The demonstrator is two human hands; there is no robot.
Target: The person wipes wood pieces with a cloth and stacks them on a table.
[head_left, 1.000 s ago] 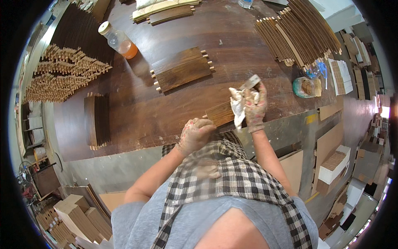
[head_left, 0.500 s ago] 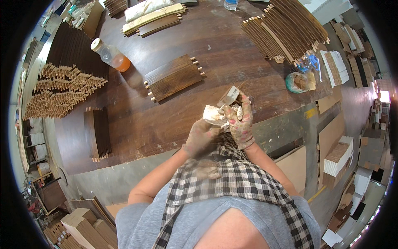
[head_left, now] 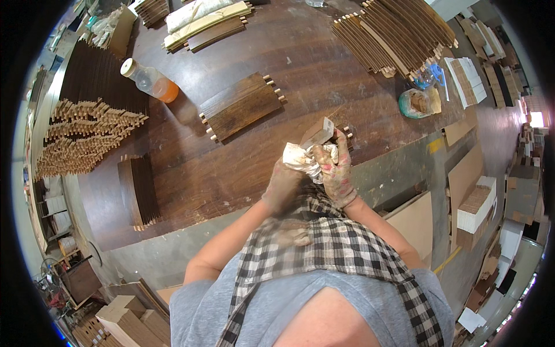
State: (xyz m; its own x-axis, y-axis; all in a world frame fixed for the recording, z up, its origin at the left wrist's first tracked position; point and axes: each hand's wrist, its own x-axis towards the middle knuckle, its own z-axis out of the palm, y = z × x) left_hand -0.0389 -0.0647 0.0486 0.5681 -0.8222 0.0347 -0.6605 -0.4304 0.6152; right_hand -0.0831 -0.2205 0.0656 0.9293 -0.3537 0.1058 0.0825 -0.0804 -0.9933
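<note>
Both my hands wear stained light gloves and are close together at the table's near edge. My left hand (head_left: 283,184), a little blurred, is closed at the left side of a crumpled white rag (head_left: 298,157); its fingertips are partly hidden. My right hand (head_left: 338,176) is curled around a folded piece of sandpaper (head_left: 318,133) with a pale printed backing, and it also presses on the rag. Just beyond the fingers, a dark wooden slat with dowel ends (head_left: 347,132) shows partly; my hands cover the rest.
Dark slats with dowel ends (head_left: 243,107) lie mid-table. More are stacked at left (head_left: 92,121), near left (head_left: 137,188) and far right (head_left: 399,34). A bottle of orange liquid (head_left: 151,82) stands left. A cut-open plastic container (head_left: 417,103) sits near the right edge, beside cardboard pieces.
The sandpaper has tilted, so less of its printed side faces up. The left hand has shifted slightly right, and the slat's dowel ends now show beyond the right hand. The view has shifted slightly.
</note>
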